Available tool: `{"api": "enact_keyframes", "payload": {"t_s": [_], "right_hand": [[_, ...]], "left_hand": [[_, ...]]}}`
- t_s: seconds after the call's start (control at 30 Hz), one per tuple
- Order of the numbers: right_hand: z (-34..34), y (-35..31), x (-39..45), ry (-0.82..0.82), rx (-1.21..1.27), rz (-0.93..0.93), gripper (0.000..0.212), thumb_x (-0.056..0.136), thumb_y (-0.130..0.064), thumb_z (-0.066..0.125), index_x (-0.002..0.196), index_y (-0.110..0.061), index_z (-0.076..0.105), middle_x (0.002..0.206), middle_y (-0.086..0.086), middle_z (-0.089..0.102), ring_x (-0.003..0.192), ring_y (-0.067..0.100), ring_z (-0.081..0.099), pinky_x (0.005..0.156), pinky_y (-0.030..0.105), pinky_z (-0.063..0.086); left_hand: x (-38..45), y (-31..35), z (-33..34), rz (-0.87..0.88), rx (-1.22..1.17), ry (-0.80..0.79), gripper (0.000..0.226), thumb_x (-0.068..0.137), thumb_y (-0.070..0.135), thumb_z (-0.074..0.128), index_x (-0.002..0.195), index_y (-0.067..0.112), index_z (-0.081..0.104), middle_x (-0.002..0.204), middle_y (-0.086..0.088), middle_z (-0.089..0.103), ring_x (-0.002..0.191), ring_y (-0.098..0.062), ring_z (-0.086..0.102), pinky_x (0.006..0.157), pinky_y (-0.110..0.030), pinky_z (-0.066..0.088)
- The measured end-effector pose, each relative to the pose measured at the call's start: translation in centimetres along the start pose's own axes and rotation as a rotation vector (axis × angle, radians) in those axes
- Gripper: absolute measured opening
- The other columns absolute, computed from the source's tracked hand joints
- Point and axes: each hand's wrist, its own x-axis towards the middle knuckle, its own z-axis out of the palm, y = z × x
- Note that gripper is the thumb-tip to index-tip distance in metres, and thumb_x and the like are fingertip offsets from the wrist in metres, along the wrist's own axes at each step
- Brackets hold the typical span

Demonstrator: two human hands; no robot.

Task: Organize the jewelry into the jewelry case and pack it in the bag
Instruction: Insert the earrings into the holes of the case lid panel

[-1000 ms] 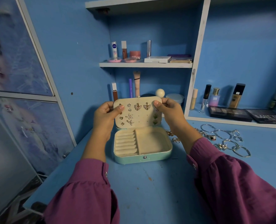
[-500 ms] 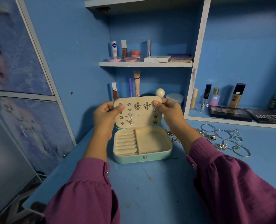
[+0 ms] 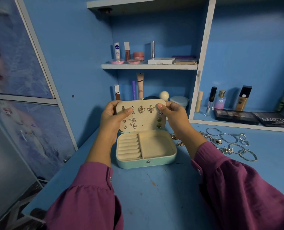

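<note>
A mint-green jewelry case [image 3: 146, 162] stands open on the blue desk [image 3: 154, 193]. Its cream lid [image 3: 144, 121] is upright and carries several earrings, among them butterflies and starfish. My left hand [image 3: 112, 117] grips the lid's upper left corner with the thumb on its inner face. My right hand [image 3: 174, 113] grips the upper right corner. The tray's ring rolls and its square compartment hold nothing. Loose silver bangles [image 3: 229, 138] and rings [image 3: 180, 143] lie on the desk to the right of the case. No bag is in view.
Cosmetics stand on the shelf [image 3: 149, 66] above and in the niche behind the case. Bottles [image 3: 220, 100] and dark palettes [image 3: 237, 116] sit on the low ledge at right. A printed cupboard door [image 3: 21, 97] closes the left side. The desk's left edge [image 3: 58, 173] runs diagonally.
</note>
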Motion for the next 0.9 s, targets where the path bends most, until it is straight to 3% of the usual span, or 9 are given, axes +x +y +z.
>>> {"api": "enact_keyframes", "payload": {"t_s": [0.17,0.43,0.9], "right_hand": [[-0.19,0.28,0.18,-0.023,0.002,-0.004,0.006,0.091,-0.016,0.062,0.09,-0.01,0.064,0.084,-0.003,0.069,0.076,0.005,0.062,0.064,0.012,0.048],[-0.4,0.23,0.12,-0.041,0.025,-0.024,0.007,0.091,-0.013,0.062,0.084,-0.011,0.064,0.082,-0.002,0.069,0.067,-0.004,0.063,0.061,0.008,0.047],[-0.55,0.06,0.06,-0.038,0.036,-0.022,0.007,0.089,-0.011,0.063,0.082,-0.01,0.062,0.085,0.003,0.067,0.072,0.002,0.063,0.063,0.009,0.049]], "left_hand": [[0.01,0.08,0.54,-0.04,0.021,-0.005,0.025,0.079,-0.001,0.072,0.102,0.006,0.064,0.091,-0.008,0.071,0.072,-0.013,0.07,0.057,-0.026,0.056],[0.76,-0.01,0.17,-0.03,0.108,-0.011,0.024,0.079,0.001,0.072,0.102,0.002,0.066,0.085,-0.007,0.072,0.069,-0.012,0.07,0.057,-0.025,0.055],[0.79,0.18,0.49,-0.025,0.159,-0.01,0.014,0.08,0.005,0.072,0.088,0.015,0.068,0.079,0.0,0.073,0.068,-0.012,0.071,0.055,-0.025,0.056]]}}
